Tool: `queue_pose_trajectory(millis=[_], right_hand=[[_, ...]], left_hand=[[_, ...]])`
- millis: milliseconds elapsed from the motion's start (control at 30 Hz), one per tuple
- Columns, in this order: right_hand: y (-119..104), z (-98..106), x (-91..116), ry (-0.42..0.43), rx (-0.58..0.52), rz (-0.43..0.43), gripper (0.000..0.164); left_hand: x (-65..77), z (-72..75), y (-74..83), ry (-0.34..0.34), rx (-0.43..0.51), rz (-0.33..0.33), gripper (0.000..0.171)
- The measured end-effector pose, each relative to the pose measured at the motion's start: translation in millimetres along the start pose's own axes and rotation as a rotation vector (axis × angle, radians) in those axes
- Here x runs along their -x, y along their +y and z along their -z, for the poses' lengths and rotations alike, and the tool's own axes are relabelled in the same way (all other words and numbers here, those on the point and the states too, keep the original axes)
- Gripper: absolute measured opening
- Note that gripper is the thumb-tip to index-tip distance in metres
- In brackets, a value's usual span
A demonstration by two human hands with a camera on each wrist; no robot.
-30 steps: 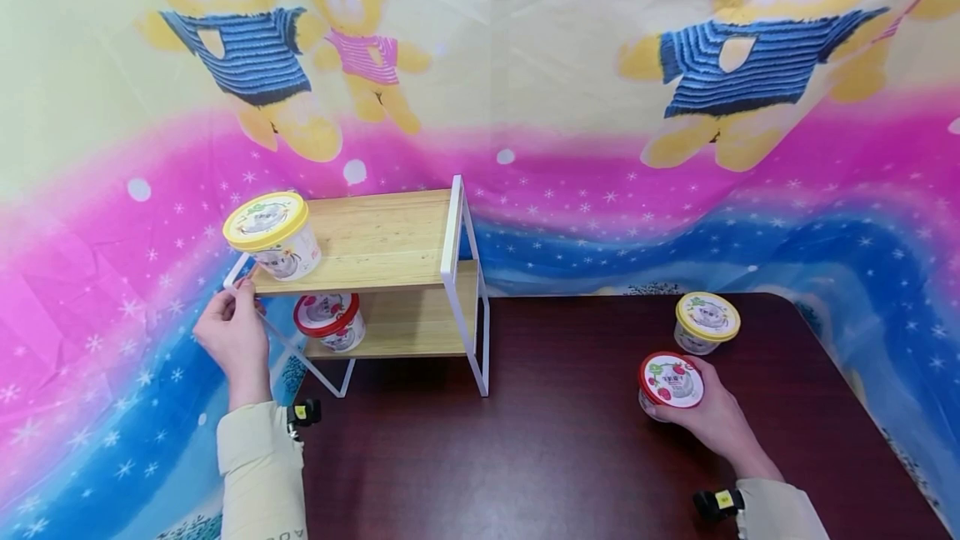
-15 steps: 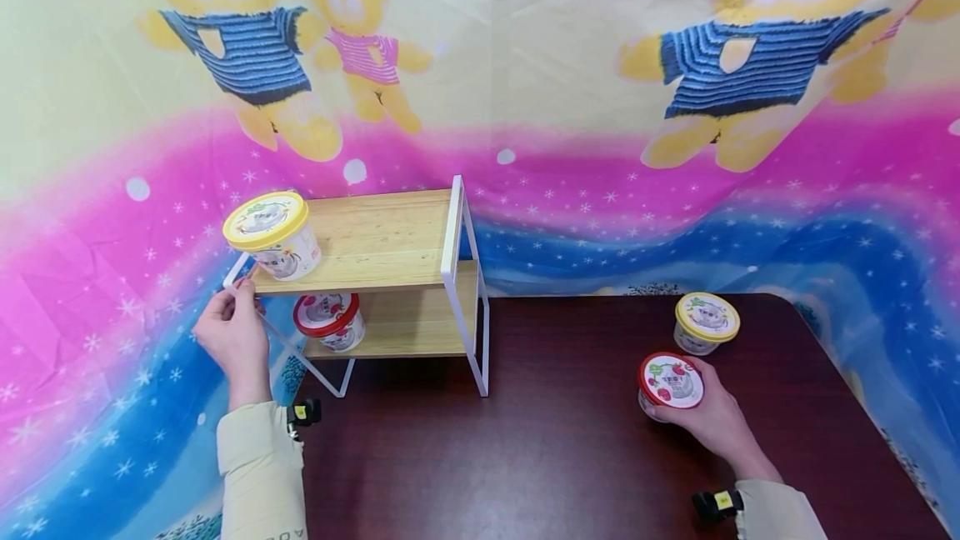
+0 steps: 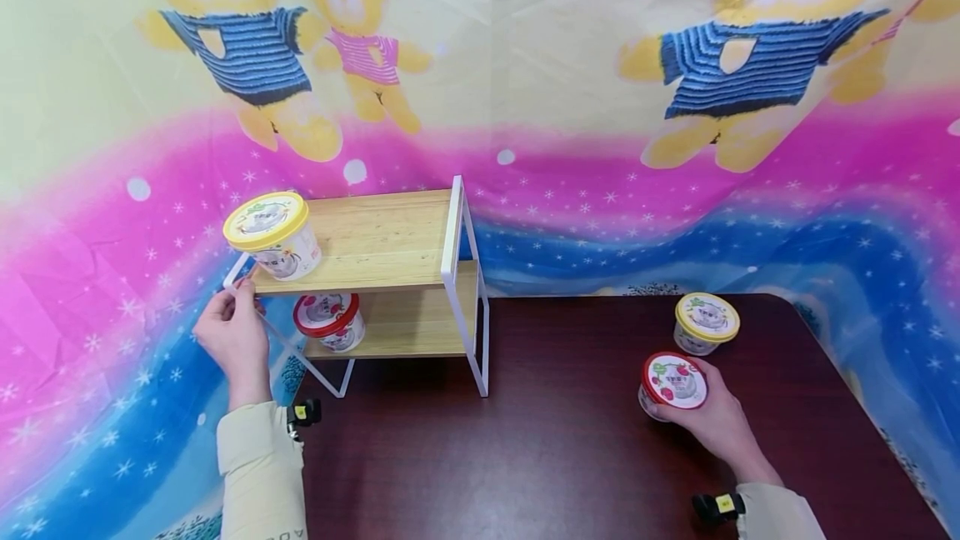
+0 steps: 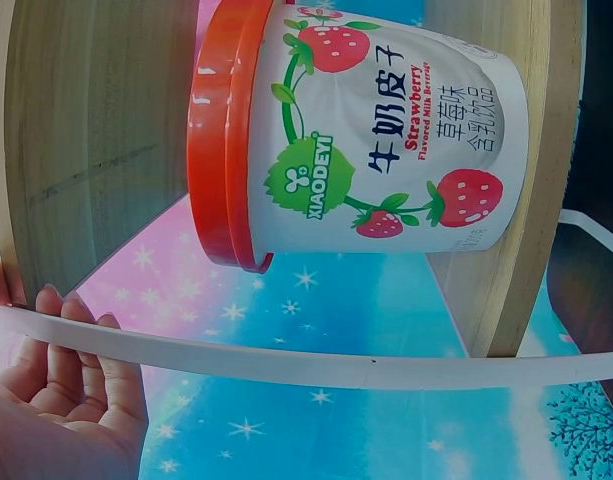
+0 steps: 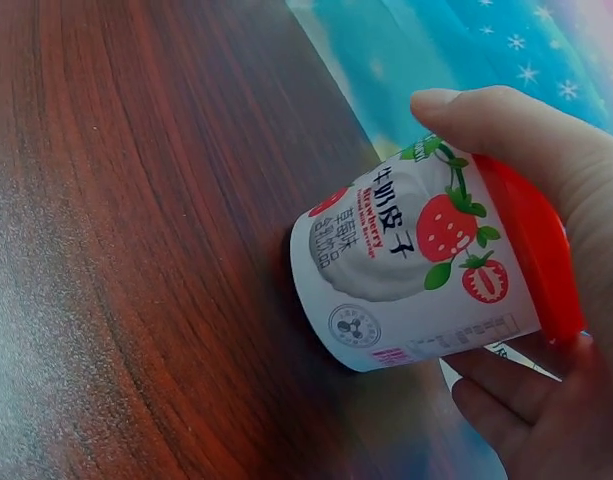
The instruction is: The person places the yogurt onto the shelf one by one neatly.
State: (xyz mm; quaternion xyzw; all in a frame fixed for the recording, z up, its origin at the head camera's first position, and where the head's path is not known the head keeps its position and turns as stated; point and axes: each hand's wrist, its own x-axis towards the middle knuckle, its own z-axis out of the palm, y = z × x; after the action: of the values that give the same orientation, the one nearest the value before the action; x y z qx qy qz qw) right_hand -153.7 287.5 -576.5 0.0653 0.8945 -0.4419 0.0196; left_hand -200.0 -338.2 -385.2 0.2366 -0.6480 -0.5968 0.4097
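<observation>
At the upper left corner of a two-tier wooden shelf (image 3: 390,236), my left hand (image 3: 236,340) grips the white metal side frame (image 4: 236,357). Close by the fingers, a yellow-lidded tub (image 3: 288,255) stands on the top board. A red-lidded strawberry milk tub (image 4: 386,150) sits on the lower board. Over on the right, my right hand (image 3: 716,423) holds another red-lidded strawberry tub (image 5: 396,260), thumb on one side and fingers on the other. The tub is upright, its base at the tabletop. Just behind it stands a smaller yellow-lidded tub (image 3: 705,322).
The dark reddish-brown table (image 3: 555,440) carries the shelf at its left and the loose tubs at its right. Behind hangs a cloth backdrop (image 3: 555,107) printed with bears and snowflakes. The shelf's white right side frame (image 3: 452,248) rises above the top board.
The red-lidded tub in my right hand has shifted very slightly to the right. My left hand and the shelf stay as they were.
</observation>
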Motion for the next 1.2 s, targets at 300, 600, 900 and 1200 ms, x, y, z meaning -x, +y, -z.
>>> queue_pose_trajectory(millis=[300,600,900,1200], right_hand=[[-2,4,-1,0.026,-0.027,-0.006,0.12],[-12,6,-2,-0.006,-0.094,-0.045,0.121],[-17,5,-3,-0.016,-0.119,-0.052,0.119],[-32,3,-2,-0.006,-0.117,-0.003,0.117]], left_hand=[[2.0,0.1,0.9,0.002,0.004,-0.003,0.023],[1.4,-0.3,1.0,0.007,0.003,-0.009,0.022],[0.7,-0.5,0.0,0.008,0.009,-0.028,0.023],[1.3,-0.3,0.7,0.011,-0.007,-0.034,0.025]])
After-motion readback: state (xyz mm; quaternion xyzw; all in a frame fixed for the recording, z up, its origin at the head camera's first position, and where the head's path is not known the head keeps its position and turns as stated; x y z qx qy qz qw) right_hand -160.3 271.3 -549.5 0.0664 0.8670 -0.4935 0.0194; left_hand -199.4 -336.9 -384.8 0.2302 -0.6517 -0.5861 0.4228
